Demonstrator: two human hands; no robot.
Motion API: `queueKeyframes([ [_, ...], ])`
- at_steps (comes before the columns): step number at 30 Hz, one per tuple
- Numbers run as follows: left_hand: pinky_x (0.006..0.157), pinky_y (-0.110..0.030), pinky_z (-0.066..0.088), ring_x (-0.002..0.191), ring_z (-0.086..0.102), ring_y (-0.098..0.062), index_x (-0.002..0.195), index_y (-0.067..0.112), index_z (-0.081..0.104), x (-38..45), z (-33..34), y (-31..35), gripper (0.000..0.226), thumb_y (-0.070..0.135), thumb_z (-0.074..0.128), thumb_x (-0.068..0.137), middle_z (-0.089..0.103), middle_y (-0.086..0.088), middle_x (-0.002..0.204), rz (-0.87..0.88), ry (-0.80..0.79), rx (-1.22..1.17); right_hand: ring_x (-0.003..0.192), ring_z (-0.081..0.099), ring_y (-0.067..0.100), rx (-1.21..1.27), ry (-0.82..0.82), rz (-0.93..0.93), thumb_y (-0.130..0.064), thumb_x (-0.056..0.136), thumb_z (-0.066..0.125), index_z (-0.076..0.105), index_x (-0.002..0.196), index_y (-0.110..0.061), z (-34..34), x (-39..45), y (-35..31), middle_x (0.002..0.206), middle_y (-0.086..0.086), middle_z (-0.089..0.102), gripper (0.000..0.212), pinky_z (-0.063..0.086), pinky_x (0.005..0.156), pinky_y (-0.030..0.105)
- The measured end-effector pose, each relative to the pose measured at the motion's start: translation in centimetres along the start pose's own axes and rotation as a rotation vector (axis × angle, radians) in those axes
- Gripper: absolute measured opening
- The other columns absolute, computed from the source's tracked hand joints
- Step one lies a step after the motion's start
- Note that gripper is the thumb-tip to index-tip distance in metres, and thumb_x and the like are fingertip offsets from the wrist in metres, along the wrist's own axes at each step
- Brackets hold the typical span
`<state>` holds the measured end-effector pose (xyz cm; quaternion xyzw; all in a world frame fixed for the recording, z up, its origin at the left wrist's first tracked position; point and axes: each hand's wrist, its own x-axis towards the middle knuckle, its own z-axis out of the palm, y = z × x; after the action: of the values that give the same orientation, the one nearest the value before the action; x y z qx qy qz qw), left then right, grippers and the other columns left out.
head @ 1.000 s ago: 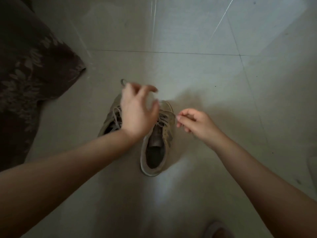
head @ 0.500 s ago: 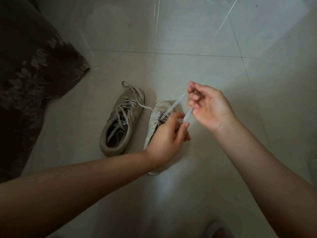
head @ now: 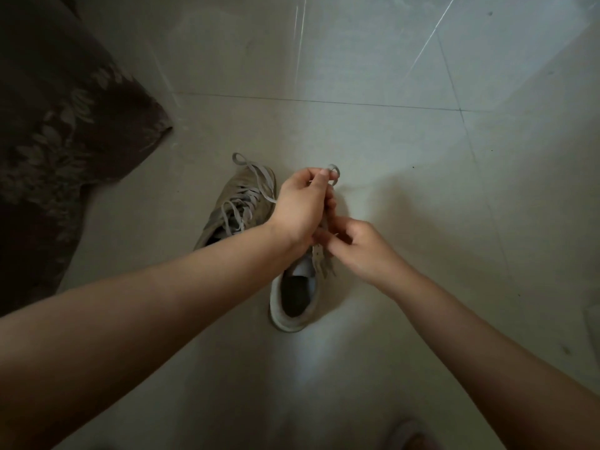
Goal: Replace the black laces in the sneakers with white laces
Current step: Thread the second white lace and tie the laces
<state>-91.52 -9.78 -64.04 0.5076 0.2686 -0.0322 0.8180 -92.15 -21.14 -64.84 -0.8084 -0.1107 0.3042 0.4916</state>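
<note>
- At frame centre, my left hand (head: 300,207) pinched a looped pale flat lace (head: 333,170) above the near white low-top sneaker (head: 293,306).
- My right hand (head: 358,248) gripped the lace's lower run.
- The worn beige sneaker (head: 242,203) behind already looked laced; I judged the job nearly finished.

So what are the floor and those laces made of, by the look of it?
The floor looks like glazed tile: it is glossy, with light streaks and thin grout lines. The laces seem flat woven fabric, matte and pale, lying in limp loops.
</note>
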Motion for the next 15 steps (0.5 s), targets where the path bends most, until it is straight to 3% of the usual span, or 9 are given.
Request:
queueKeyframes([
  [4, 0.055, -0.025, 0.043, 0.053, 0.046, -0.014, 0.086, 0.008, 0.055, 0.3, -0.3, 0.5, 0.022, 0.013, 0.039, 0.101, 0.046, -0.004, 0.063, -0.004, -0.019, -0.063, 0.055, 0.055, -0.001, -0.178, -0.048, 0.004, -0.026, 0.091, 0.060, 0.064, 0.072, -0.028, -0.7, 0.7, 0.5, 0.058, -0.015, 0.063, 0.019, 0.043, 0.056, 0.022],
  [7, 0.063, -0.027, 0.049, 0.060, 0.060, -0.015, 0.092, 0.007, 0.056, 0.3, -0.8, 0.8, 0.027, 0.019, 0.035, 0.102, 0.057, -0.006, 0.071, -0.060, -0.039, 0.040, 0.054, 0.057, 0.013, -0.388, -0.122, 0.049, -0.026, 0.096, 0.051, 0.065, 0.070, -0.019, -2.0, 1.2, 0.8, 0.064, -0.003, 0.065, 0.030, 0.044, 0.058, 0.031],
  [11, 0.088, -0.039, 0.049, 0.086, 0.067, -0.020, 0.101, 0.011, 0.059, -0.4, -1.7, 0.0, 0.044, 0.041, 0.027, 0.102, 0.069, -0.008, 0.093, -0.239, -0.193, 0.246, 0.047, 0.051, 0.005, 0.123, 0.102, 0.075, -0.023, 0.099, 0.046, 0.062, 0.080, -0.016, -3.0, 1.8, 0.0, 0.064, -0.001, 0.061, 0.026, 0.040, 0.048, 0.017],
  [13, 0.088, -0.035, 0.050, 0.086, 0.069, -0.018, 0.105, 0.014, 0.060, -1.3, -2.0, -0.8, 0.041, 0.043, 0.031, 0.100, 0.070, -0.008, 0.094, -0.203, -0.340, 0.434, 0.052, 0.054, 0.009, 0.344, 0.193, 0.085, -0.023, 0.099, 0.045, 0.065, 0.085, -0.015, -3.2, 2.3, -0.1, 0.069, 0.003, 0.062, 0.026, 0.042, 0.049, 0.017],
  [15, 0.078, -0.029, 0.053, 0.070, 0.066, -0.012, 0.096, 0.009, 0.061, -1.8, -2.4, -1.5, 0.027, 0.027, 0.042, 0.100, 0.069, -0.009, 0.082, -0.116, -0.391, 0.535, 0.055, 0.056, 0.010, 0.435, 0.217, 0.121, -0.020, 0.100, 0.044, 0.065, 0.085, -0.011, -3.2, 2.5, -0.1, 0.071, 0.005, 0.062, 0.027, 0.046, 0.053, 0.017],
])
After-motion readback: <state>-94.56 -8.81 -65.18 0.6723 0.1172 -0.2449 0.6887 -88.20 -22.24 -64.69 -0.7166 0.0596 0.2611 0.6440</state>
